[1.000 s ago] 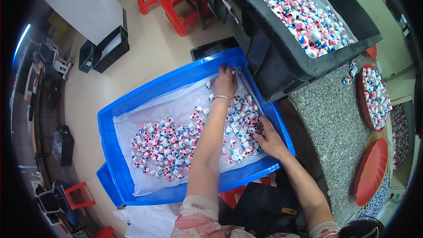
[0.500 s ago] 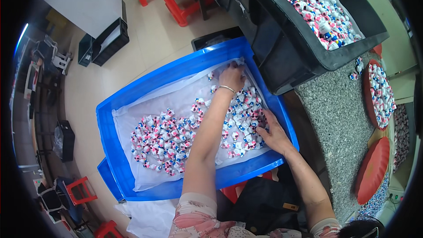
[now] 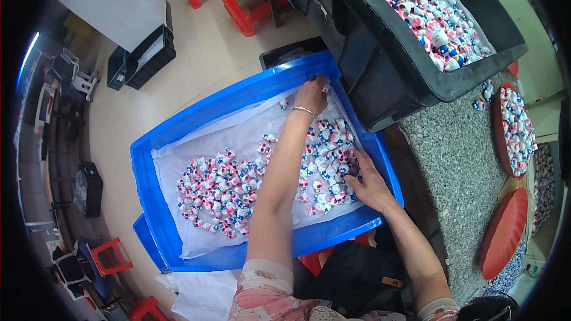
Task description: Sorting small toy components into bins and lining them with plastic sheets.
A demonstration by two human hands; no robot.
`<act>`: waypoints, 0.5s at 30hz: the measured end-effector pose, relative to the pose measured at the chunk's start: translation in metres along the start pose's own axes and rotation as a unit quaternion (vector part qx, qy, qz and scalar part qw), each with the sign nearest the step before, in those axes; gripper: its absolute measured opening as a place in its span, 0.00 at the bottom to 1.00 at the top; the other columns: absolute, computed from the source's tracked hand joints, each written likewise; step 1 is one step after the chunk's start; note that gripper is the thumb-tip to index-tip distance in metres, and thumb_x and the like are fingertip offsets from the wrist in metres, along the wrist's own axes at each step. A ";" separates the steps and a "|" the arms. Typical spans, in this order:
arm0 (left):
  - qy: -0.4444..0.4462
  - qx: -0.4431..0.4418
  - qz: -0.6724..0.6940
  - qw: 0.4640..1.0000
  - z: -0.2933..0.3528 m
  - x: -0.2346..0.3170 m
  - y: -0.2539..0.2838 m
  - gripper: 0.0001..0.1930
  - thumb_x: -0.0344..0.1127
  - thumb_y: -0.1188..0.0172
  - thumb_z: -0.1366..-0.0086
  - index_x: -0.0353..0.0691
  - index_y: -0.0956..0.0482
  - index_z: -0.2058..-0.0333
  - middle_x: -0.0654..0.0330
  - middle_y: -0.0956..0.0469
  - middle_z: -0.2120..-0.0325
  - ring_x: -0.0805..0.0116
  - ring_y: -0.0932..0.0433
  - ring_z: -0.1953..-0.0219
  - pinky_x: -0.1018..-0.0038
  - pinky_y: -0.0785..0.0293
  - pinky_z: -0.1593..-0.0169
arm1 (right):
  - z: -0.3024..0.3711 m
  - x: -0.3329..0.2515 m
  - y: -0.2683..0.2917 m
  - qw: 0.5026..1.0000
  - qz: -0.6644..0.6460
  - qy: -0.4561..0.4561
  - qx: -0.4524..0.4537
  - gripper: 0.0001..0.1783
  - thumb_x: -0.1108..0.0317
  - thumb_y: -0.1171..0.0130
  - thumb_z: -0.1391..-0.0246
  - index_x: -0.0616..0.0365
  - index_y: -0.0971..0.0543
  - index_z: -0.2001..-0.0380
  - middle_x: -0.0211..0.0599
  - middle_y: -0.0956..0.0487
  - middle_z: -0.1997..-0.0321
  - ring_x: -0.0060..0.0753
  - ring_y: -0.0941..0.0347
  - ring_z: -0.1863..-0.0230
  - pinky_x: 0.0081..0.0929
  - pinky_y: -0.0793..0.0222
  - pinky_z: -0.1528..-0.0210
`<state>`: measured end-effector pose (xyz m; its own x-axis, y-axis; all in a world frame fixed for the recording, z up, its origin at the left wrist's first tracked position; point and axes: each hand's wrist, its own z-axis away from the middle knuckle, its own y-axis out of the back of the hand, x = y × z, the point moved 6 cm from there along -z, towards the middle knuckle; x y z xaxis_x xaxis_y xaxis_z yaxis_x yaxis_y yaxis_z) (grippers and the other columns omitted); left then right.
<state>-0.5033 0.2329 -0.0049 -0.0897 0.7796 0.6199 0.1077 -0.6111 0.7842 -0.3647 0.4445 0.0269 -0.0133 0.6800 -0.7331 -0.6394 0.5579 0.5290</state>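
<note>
A blue plastic tray point(image 3: 208, 110) lined with a white sheet point(image 3: 205, 137) lies before me. Small figurines in white, pink and blue are strewn in it, a dense heap point(image 3: 217, 193) at the left and a looser group point(image 3: 327, 154) at the right. My left hand point(image 3: 312, 96), with a bangle at its wrist, reaches to the tray's far right corner. Its fingers are curled round a small figurine point(image 3: 325, 90), mostly hidden by the hand. At the tray's right side my right hand point(image 3: 372, 185) rests beside the looser group, thumb and fingers apart, fingertips touching its edge.
A black bin point(image 3: 386, 65) full of figurines stands at the upper right, against the tray's corner. On the speckled grey counter point(image 3: 443, 160) are a red basket of figurines point(image 3: 516, 125) and another red basket point(image 3: 504, 232). Red stools point(image 3: 235, 6) stand on the floor beyond.
My left hand has moved slightly farther away, toward the tray's far edge, and a figurine now shows at its fingers. My right hand has barely moved.
</note>
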 end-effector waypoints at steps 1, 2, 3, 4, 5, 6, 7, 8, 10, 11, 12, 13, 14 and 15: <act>-0.039 0.017 -0.033 0.999 -0.001 0.000 -0.003 0.18 0.23 0.40 0.53 0.40 0.26 0.60 0.45 0.28 0.57 0.46 0.27 0.55 0.58 0.26 0.54 | 0.000 -0.001 0.000 1.000 0.000 0.001 -0.001 0.39 0.61 0.45 0.46 0.57 0.48 0.35 0.52 0.53 0.30 0.49 0.54 0.30 0.34 0.51 0.32; -0.079 0.033 -0.066 0.994 -0.002 0.001 -0.007 0.17 0.24 0.40 0.52 0.41 0.27 0.60 0.46 0.28 0.58 0.46 0.27 0.55 0.58 0.26 0.55 | 0.000 -0.002 0.000 1.000 0.004 0.002 -0.003 0.39 0.61 0.45 0.46 0.57 0.48 0.35 0.52 0.53 0.30 0.49 0.54 0.29 0.34 0.50 0.33; -0.078 0.034 -0.067 0.994 -0.002 -0.003 -0.014 0.17 0.24 0.40 0.52 0.41 0.27 0.60 0.46 0.28 0.58 0.46 0.27 0.55 0.58 0.26 0.55 | 0.000 -0.003 0.000 1.000 0.009 0.003 -0.005 0.39 0.60 0.45 0.45 0.57 0.48 0.35 0.52 0.53 0.30 0.49 0.55 0.29 0.34 0.50 0.33; -0.084 0.064 -0.079 0.991 0.001 -0.002 -0.017 0.16 0.25 0.40 0.51 0.41 0.26 0.61 0.48 0.28 0.58 0.46 0.26 0.56 0.58 0.26 0.57 | 0.000 -0.001 -0.001 1.000 0.009 0.002 -0.005 0.39 0.60 0.45 0.45 0.57 0.48 0.35 0.52 0.53 0.30 0.49 0.55 0.29 0.34 0.50 0.33; -0.089 0.094 -0.091 0.987 0.002 -0.002 -0.019 0.15 0.26 0.41 0.50 0.41 0.26 0.61 0.49 0.28 0.59 0.46 0.26 0.57 0.58 0.25 0.58 | 0.000 0.000 -0.001 1.000 0.019 0.010 -0.004 0.39 0.60 0.44 0.45 0.56 0.48 0.34 0.52 0.54 0.29 0.49 0.55 0.29 0.34 0.50 0.33; -0.089 0.094 -0.091 0.987 0.001 -0.003 -0.023 0.15 0.26 0.41 0.50 0.41 0.26 0.61 0.49 0.28 0.59 0.46 0.26 0.57 0.58 0.25 0.58 | -0.001 0.001 -0.002 0.999 0.029 0.017 -0.003 0.39 0.60 0.44 0.45 0.55 0.48 0.34 0.52 0.54 0.29 0.49 0.55 0.29 0.34 0.50 0.33; -0.100 0.120 -0.077 0.985 0.003 -0.002 -0.022 0.13 0.26 0.42 0.49 0.42 0.25 0.62 0.50 0.28 0.58 0.47 0.25 0.57 0.58 0.25 0.59 | -0.001 0.001 -0.002 0.999 0.028 0.016 -0.004 0.39 0.60 0.44 0.45 0.55 0.48 0.34 0.52 0.54 0.29 0.49 0.55 0.29 0.34 0.50 0.33; -0.111 0.145 -0.062 0.981 0.005 -0.001 -0.021 0.12 0.26 0.43 0.48 0.42 0.25 0.63 0.52 0.28 0.58 0.48 0.25 0.58 0.58 0.24 0.61 | 0.000 0.000 -0.001 1.000 0.026 0.015 -0.003 0.39 0.60 0.44 0.46 0.55 0.48 0.34 0.52 0.54 0.29 0.49 0.55 0.29 0.34 0.50 0.32; -0.081 0.170 -0.024 0.982 0.006 -0.004 -0.024 0.10 0.26 0.43 0.48 0.42 0.24 0.65 0.54 0.29 0.58 0.50 0.25 0.58 0.59 0.24 0.62 | 0.001 -0.001 -0.001 1.000 0.025 0.013 -0.004 0.39 0.60 0.44 0.46 0.54 0.48 0.34 0.52 0.54 0.29 0.49 0.55 0.29 0.34 0.50 0.32; -0.052 0.196 0.014 0.979 0.007 -0.008 -0.023 0.08 0.27 0.43 0.47 0.43 0.23 0.66 0.56 0.29 0.57 0.52 0.25 0.58 0.60 0.24 0.63 | 0.001 -0.001 -0.001 1.000 0.021 0.011 -0.003 0.39 0.61 0.44 0.46 0.53 0.48 0.34 0.52 0.54 0.29 0.49 0.55 0.29 0.34 0.51 0.32; -0.051 0.195 0.014 0.979 0.008 -0.009 -0.025 0.08 0.27 0.43 0.47 0.43 0.23 0.66 0.56 0.29 0.57 0.52 0.25 0.58 0.60 0.24 0.63 | 0.002 0.000 -0.001 1.000 0.018 0.009 -0.002 0.39 0.61 0.44 0.46 0.53 0.47 0.34 0.52 0.54 0.29 0.50 0.55 0.29 0.34 0.51 0.32; -0.084 0.233 0.001 0.969 0.011 -0.006 -0.022 0.07 0.28 0.42 0.47 0.43 0.23 0.67 0.57 0.28 0.59 0.54 0.24 0.58 0.60 0.23 0.64 | 0.002 0.000 -0.001 1.000 0.020 0.008 -0.003 0.39 0.61 0.44 0.46 0.53 0.47 0.34 0.52 0.54 0.29 0.50 0.55 0.29 0.34 0.51 0.32; -0.118 0.270 -0.011 0.955 0.015 -0.002 -0.020 0.06 0.29 0.42 0.46 0.43 0.23 0.68 0.58 0.27 0.60 0.55 0.24 0.59 0.60 0.23 0.65 | 0.002 -0.001 -0.001 1.000 0.018 0.013 0.001 0.39 0.61 0.44 0.46 0.53 0.47 0.34 0.52 0.54 0.29 0.50 0.54 0.30 0.34 0.50 0.33; -0.116 0.271 -0.010 0.955 0.014 -0.003 -0.021 0.06 0.29 0.42 0.46 0.43 0.23 0.68 0.58 0.27 0.60 0.55 0.24 0.59 0.60 0.23 0.65 | 0.002 -0.002 -0.001 1.000 0.015 0.018 0.005 0.39 0.61 0.44 0.46 0.54 0.47 0.34 0.51 0.54 0.29 0.50 0.54 0.30 0.34 0.50 0.33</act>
<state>-0.4916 0.2454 -0.0233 0.1185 0.8385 0.5319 0.6108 -0.4839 0.6267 -0.3625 0.4438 0.0287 -0.0613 0.6791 -0.7315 -0.6308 0.5417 0.5557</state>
